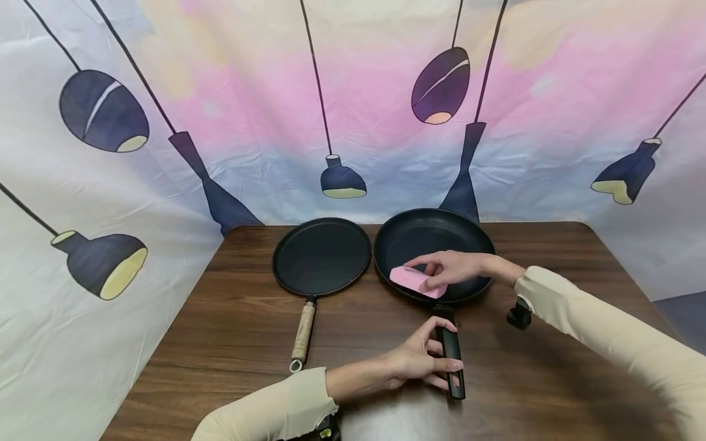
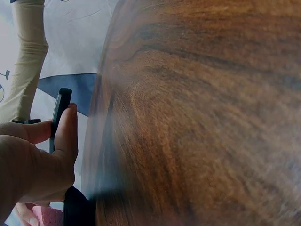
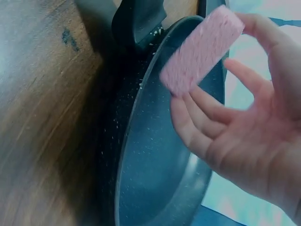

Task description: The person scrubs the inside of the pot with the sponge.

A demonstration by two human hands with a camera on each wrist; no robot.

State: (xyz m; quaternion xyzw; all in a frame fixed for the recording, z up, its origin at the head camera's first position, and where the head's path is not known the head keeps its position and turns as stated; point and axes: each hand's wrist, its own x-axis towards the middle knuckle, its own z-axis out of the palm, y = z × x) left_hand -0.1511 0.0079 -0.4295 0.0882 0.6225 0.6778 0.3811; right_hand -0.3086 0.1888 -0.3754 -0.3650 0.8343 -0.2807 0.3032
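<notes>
A pink sponge point(image 1: 415, 282) is pinched in my right hand point(image 1: 455, 267), over the near left part of a deep black frying pan point(image 1: 436, 236). In the right wrist view the sponge point(image 3: 203, 52) sits between thumb and fingers, close by the pan's rim point(image 3: 136, 101). My left hand point(image 1: 413, 358) grips the pan's black handle point(image 1: 451, 349), thumb and fingers on its two sides. The left wrist view shows the handle's end point(image 2: 63, 96) sticking out above the left hand point(image 2: 37, 160).
Left of the frying pan lies a flat black pan point(image 1: 322, 256) with a wooden handle point(image 1: 303, 331) ending in a metal ring. Both pans are on a brown wooden table point(image 1: 242, 343). Behind it hangs a cloth point(image 1: 265, 92) printed with lamps.
</notes>
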